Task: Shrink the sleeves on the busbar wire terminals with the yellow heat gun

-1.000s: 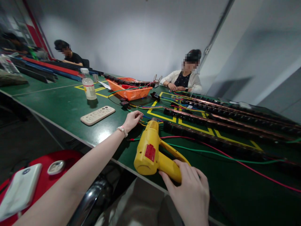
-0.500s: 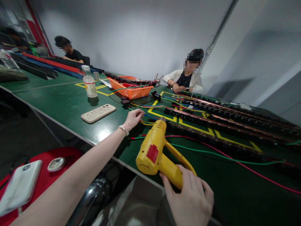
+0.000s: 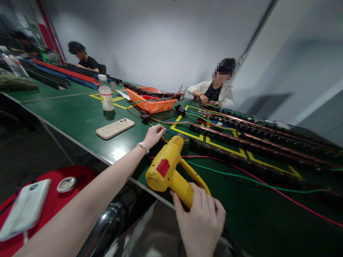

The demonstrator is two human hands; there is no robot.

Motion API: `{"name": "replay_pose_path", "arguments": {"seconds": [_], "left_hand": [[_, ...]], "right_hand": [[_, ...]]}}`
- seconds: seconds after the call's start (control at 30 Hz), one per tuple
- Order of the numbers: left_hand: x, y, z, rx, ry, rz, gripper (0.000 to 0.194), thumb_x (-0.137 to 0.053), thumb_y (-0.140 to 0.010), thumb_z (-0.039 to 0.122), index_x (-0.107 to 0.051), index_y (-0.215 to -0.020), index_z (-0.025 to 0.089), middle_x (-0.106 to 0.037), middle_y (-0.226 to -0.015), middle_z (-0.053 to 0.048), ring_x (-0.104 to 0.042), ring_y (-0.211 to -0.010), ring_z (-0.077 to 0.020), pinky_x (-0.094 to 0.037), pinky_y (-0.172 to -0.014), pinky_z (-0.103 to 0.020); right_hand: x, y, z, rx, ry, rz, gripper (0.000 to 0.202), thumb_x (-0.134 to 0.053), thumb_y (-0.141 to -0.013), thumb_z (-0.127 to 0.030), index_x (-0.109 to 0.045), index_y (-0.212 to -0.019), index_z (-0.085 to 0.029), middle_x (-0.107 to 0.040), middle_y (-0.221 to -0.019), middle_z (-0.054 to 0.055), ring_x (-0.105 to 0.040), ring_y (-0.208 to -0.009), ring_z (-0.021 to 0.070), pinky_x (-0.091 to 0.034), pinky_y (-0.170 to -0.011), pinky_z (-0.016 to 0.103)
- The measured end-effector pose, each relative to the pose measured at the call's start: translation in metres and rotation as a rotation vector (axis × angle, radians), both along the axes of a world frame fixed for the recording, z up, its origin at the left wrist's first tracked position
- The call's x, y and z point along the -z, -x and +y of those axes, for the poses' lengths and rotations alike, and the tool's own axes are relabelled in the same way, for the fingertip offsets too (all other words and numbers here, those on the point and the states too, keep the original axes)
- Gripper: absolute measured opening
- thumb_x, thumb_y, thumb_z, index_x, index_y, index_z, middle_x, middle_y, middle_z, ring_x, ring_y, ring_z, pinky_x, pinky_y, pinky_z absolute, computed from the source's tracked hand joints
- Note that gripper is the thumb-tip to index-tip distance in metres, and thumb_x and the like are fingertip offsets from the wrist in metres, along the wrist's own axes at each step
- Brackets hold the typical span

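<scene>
In my right hand [image 3: 199, 217] is a yellow heat gun [image 3: 167, 166] with a red label, gripped around its handle. Its nozzle [image 3: 180, 135] points away from me, toward the near end of a long black strip [image 3: 211, 148]. My left hand [image 3: 155, 135], closed just left of the nozzle, pinches thin coloured wires [image 3: 169, 132] that lead to that strip; the fingertips are partly hidden. Below the heat gun's nozzle, a red cable [image 3: 203, 156] and a green cable [image 3: 225, 171] run along the table to the right.
An orange basket [image 3: 152, 106] holds more strips. Nearer stand a bottle [image 3: 106, 98] and a beige phone [image 3: 115, 129] on the green table [image 3: 72, 114]. More strips [image 3: 268, 139] lie at the right. A co-worker [image 3: 214, 91] sits opposite. A white device [image 3: 25, 210] rests on a red seat [image 3: 80, 173].
My right hand and the heat gun have shifted left, bringing the nozzle closer to my left hand. The left hand keeps its place at the wires. The camera view has swung slightly left.
</scene>
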State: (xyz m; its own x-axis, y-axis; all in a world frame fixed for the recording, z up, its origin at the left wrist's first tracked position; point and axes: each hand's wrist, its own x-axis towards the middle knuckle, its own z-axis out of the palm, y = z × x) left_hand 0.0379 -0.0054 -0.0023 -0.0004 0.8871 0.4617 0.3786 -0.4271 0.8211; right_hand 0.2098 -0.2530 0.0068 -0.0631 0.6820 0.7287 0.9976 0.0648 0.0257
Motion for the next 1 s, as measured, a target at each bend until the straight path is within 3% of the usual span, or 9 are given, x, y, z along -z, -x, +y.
{"name": "replay_pose_path", "arguments": {"seconds": [0.33, 0.63, 0.83, 1.0], "left_hand": [[-0.004, 0.001, 0.0, -0.013, 0.083, 0.048, 0.024, -0.051, -0.081, 0.032, -0.064, -0.081, 0.012, -0.065, -0.073, -0.004, -0.057, -0.065, -0.012, -0.043, -0.061, -0.021], [-0.001, 0.009, 0.014, 0.02, 0.116, 0.098, 0.023, -0.051, -0.078, 0.028, -0.067, -0.081, 0.011, -0.067, -0.08, -0.006, -0.058, -0.074, -0.0147, -0.042, -0.068, -0.024], [0.005, 0.009, 0.019, 0.104, 0.163, -0.007, 0.026, -0.053, -0.075, 0.033, -0.065, -0.082, 0.01, -0.066, -0.077, -0.006, -0.057, -0.072, -0.0146, -0.042, -0.064, -0.023], [0.002, 0.008, 0.013, 0.073, 0.143, 0.003, 0.025, -0.054, -0.075, 0.034, -0.064, -0.08, 0.012, -0.067, -0.079, -0.006, -0.058, -0.072, -0.0147, -0.044, -0.067, -0.024]], "right_hand": [[0.007, 0.012, 0.011, -0.083, -0.01, 0.074, 0.044, -0.053, -0.084, -0.052, -0.055, -0.106, -0.014, -0.062, -0.09, 0.003, -0.053, -0.082, 0.0169, -0.033, -0.086, 0.038], [0.006, 0.024, 0.016, -0.151, -0.013, 0.108, 0.045, -0.05, -0.087, -0.052, -0.057, -0.105, -0.012, -0.063, -0.091, 0.005, -0.055, -0.083, 0.0165, -0.033, -0.088, 0.038], [0.009, 0.022, 0.017, -0.155, 0.002, 0.123, 0.047, -0.049, -0.086, -0.054, -0.057, -0.106, -0.013, -0.063, -0.091, 0.006, -0.055, -0.084, 0.0159, -0.03, -0.094, 0.038], [0.008, 0.012, 0.016, -0.169, -0.001, 0.141, 0.046, -0.049, -0.086, -0.055, -0.057, -0.105, -0.015, -0.064, -0.092, 0.004, -0.056, -0.085, 0.0159, -0.028, -0.098, 0.04]]}}
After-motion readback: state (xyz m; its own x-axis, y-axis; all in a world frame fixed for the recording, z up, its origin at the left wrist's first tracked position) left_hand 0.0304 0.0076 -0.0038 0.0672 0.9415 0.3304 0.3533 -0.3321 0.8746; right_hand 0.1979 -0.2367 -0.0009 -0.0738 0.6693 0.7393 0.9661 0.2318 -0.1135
